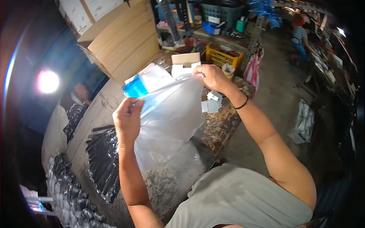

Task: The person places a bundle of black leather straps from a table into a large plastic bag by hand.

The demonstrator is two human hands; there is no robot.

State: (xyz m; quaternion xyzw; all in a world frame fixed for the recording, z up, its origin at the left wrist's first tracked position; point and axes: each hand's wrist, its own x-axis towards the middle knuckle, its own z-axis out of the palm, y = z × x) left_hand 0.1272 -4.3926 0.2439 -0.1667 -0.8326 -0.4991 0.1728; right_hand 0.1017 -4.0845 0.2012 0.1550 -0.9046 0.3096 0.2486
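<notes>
A clear plastic bag [171, 110] hangs stretched between my two hands above the workbench. Its left upper corner is pinched by my left hand [127, 116], thumb against fingers. My right hand [213, 78] grips the other upper corner, fingers curled closed. Just behind the bag lie a blue packet [135, 88] and some white sheets or bags [157, 76]. Black plastic-wrapped strips [104, 159] fan out on the bench beside my left forearm. Small light grey pieces [212, 103] sit below my right hand.
Cardboard sheets [121, 41] stand at the bench's back left. A small open box [185, 62], a yellow crate [224, 57] and a roll of tape [228, 69] are at the back. Wrapped bundles [68, 190] pile up at left. Another person [299, 36] works far right.
</notes>
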